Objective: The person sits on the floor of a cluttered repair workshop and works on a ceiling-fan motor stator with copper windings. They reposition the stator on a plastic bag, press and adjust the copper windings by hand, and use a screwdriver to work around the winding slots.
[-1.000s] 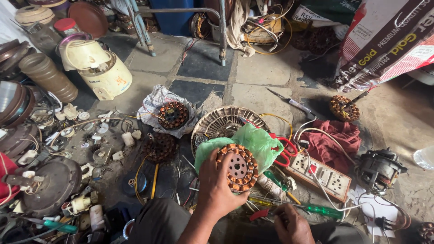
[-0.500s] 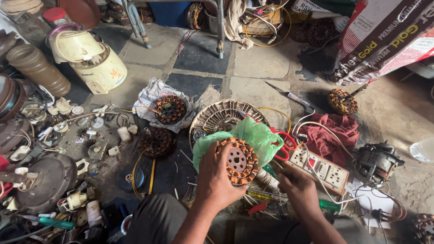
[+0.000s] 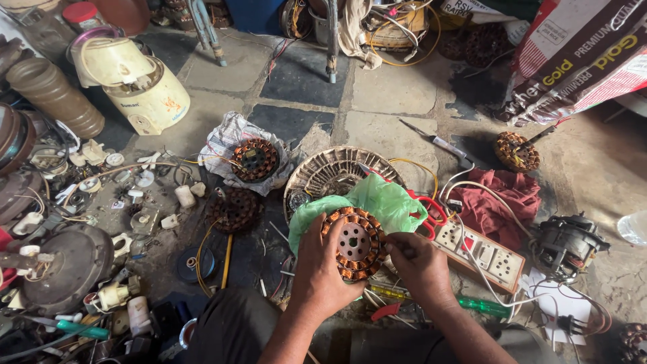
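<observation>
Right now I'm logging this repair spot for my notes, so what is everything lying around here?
wound stator: one, copper-brown, held up at centre
loose stators: three, brown, on the floor
green bag: one, behind the held stator
socket board: one, cream, right of the hands
red cloth: one, right
mixer base: one, cream, upper left
screwdriver: one, green handle, lower right
left hand: grips the stator
right hand: fingertips at the stator's edge

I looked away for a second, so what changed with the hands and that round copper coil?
The right hand rose from the tools on the floor and now touches the copper-wound stator at its right edge. The left hand holds it as before, above the green bag.
</observation>
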A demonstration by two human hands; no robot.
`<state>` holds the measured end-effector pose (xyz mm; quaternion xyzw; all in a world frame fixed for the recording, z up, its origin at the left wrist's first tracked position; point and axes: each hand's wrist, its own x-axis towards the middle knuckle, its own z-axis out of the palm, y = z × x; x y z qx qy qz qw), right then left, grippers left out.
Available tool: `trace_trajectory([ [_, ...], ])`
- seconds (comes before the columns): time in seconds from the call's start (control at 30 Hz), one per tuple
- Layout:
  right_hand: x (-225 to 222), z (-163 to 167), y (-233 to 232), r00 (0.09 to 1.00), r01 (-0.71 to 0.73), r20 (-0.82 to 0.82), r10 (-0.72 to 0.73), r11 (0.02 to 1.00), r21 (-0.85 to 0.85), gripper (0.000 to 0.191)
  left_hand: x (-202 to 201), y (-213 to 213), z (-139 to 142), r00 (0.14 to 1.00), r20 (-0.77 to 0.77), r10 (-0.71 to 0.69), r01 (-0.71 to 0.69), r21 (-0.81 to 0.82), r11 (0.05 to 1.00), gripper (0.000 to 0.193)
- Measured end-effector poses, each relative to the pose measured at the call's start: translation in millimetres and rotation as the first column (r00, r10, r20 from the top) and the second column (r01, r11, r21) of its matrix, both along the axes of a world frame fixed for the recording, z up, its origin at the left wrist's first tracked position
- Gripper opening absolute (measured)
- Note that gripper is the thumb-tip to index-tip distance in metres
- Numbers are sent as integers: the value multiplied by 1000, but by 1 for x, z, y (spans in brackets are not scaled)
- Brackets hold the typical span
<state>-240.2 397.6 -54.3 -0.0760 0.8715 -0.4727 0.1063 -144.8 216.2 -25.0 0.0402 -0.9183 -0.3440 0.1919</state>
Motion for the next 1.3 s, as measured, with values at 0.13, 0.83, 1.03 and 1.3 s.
trace_trajectory([
  [0.13,-1,3,-2,999,-12,43,10,999,44,21,0,0,3,1000,-3,-3,3,-2,1000,121],
  [0.83,33,-96,69,833,483,507,-219,735,-476,18,-3,28,26,999,44,13,-4,-210,978,114],
  [1.03,21,-79,43,979,174,157,-133,942,-286,31,-3,31,31,999,39,13,-5,-201,980,114],
  [1.3,27,-15,11,995,96,3,-96,995,29,36,-3,31,26,1000,7,10,-9,-196,981,113],
])
